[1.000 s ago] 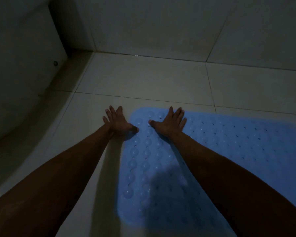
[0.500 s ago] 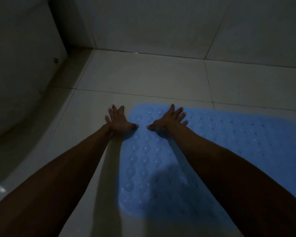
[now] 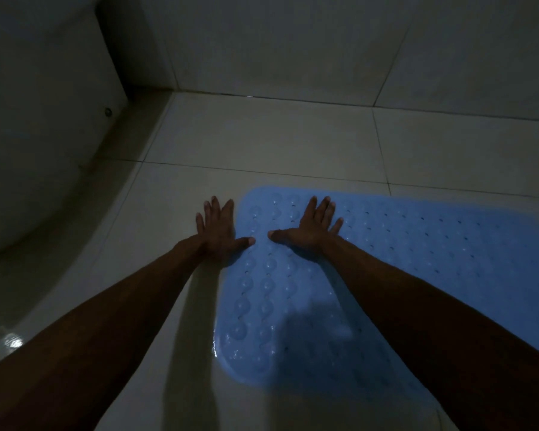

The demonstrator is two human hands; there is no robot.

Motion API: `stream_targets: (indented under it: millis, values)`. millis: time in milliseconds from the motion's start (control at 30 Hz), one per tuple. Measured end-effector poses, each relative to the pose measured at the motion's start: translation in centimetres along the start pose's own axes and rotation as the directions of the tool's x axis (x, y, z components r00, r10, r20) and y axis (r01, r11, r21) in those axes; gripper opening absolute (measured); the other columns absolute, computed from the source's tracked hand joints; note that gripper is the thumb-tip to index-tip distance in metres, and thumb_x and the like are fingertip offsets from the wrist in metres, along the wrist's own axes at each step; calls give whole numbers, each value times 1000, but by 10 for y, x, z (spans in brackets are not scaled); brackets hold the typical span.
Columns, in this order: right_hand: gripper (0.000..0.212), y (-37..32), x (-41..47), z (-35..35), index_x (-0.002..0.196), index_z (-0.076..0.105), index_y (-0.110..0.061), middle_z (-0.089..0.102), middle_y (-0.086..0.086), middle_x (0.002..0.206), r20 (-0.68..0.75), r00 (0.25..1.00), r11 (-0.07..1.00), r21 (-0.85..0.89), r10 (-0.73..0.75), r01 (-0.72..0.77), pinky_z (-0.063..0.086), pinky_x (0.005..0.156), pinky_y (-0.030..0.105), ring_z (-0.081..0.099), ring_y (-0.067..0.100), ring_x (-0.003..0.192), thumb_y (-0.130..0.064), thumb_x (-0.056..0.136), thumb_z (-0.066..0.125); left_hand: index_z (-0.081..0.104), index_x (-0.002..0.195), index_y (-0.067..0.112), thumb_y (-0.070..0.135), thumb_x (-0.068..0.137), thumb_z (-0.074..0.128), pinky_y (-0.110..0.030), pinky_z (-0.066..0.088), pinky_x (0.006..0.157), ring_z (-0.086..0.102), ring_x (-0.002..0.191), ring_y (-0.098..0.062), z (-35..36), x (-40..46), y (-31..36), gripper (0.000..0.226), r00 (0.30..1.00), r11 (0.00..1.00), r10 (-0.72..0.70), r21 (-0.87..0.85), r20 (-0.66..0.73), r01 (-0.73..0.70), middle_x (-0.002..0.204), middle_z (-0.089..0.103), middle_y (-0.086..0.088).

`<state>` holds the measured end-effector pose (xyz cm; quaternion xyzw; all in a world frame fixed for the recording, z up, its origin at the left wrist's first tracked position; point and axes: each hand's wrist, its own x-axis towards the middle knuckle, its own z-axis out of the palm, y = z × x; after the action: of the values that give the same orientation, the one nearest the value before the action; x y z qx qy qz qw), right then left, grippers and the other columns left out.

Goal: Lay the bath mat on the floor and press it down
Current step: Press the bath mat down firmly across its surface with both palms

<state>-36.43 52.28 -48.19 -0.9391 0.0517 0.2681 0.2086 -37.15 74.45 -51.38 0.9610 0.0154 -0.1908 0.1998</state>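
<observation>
Your right hand (image 3: pixel 313 227) is pressing flat, fingers spread, on the bath mat (image 3: pixel 402 259), while your left hand (image 3: pixel 218 231) is lying open just beside the mat's left end, only its thumb reaching it. The mat is lying flat on the floor (image 3: pixel 262 141), its long axis running away rightward from both hands, so the unpressed stretch seems nearer your right hand.

The scene is dimly lit, with a cool grey cast over the wall and the floor tiles (image 3: pixel 262 135). The brightest colour is given by the blue bath mat (image 3: pixel 433 244), though its near end is darkened by a soft shadow cast from above and behind the camera. Narrow shadows are thrown beside both forearms onto the floor. A small patch of glare is seen on the glossy surface at the lower left (image 3: pixel 11 341), and wet glints along the mat's near edge. Grout lines are bent by wide-angle distortion. Fine detail is softened by low-light noise, and the far corners are nearly lost in darkness.
</observation>
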Motion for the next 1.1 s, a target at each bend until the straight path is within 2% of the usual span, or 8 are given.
stream_targets:
  millis: [100,200,433,500,567,667,867,1100]
  values:
    - [154,1,-2,-11,145,-35,-10,-44,17,149,86,996,999,-54,7,-3,-18,111,62,-38,35,139,-81,57,70,-5,153,19,71,74,61,-56,-10,113,-21,143,-36,0,1,5,115,1000,1000,-7,-7,18,7,157,-21,-16]
    - [156,-3,-6,-11,146,-34,-10,-43,17,150,68,997,996,-76,40,-35,-17,112,63,-36,36,140,-77,55,74,-6,153,18,69,77,60,-56,-10,113,-22,143,-36,-2,-3,9,112,999,1000,-19,2,30,19,157,-23,-16]
    - [153,-18,-20,-9,147,-32,-16,-43,17,150,32,976,975,59,213,-215,-17,110,64,-35,40,139,-64,58,83,-7,153,21,75,76,54,-53,-10,114,-21,144,-32,-1,-10,7,112,1000,1000,-1,-24,25,1,158,-22,-12]
    - [150,-9,-24,1,150,-28,-16,-41,15,152,-9,984,982,74,176,-175,-17,112,63,-35,38,140,-73,59,77,-8,153,22,77,69,60,-52,-11,114,-22,144,-31,-6,-12,7,121,998,999,-19,-45,60,22,158,-23,-12]
    - [140,6,-27,17,152,-24,-17,-37,12,155,-83,995,997,59,53,-48,-20,113,60,-34,33,142,-83,64,63,-11,152,22,73,64,69,-52,-11,114,-23,143,-32,-14,-14,9,130,993,999,-19,-35,120,24,157,-25,-12]
    - [132,17,-31,29,152,-24,-18,-34,10,157,-142,988,998,-1,-60,60,-22,113,55,-34,30,142,-87,68,52,-14,152,22,69,61,74,-52,-12,114,-25,143,-32,-17,-18,8,136,989,1000,18,-1,146,-19,156,-26,-14]
    - [156,17,-30,14,146,-35,-15,-45,11,149,51,996,996,-46,-77,79,-23,111,59,-42,34,136,-83,53,71,-19,151,22,71,58,75,-53,-12,113,-27,142,-34,-19,-19,8,140,981,999,6,42,194,-14,154,-29,-15]
    - [152,5,-35,16,148,-32,-18,-44,12,150,34,999,999,-32,4,-3,-22,110,62,-41,35,137,-72,57,78,-14,152,18,72,61,72,-55,-10,113,-23,143,-34,-5,-19,0,136,992,1000,20,11,122,-21,157,-24,-14]
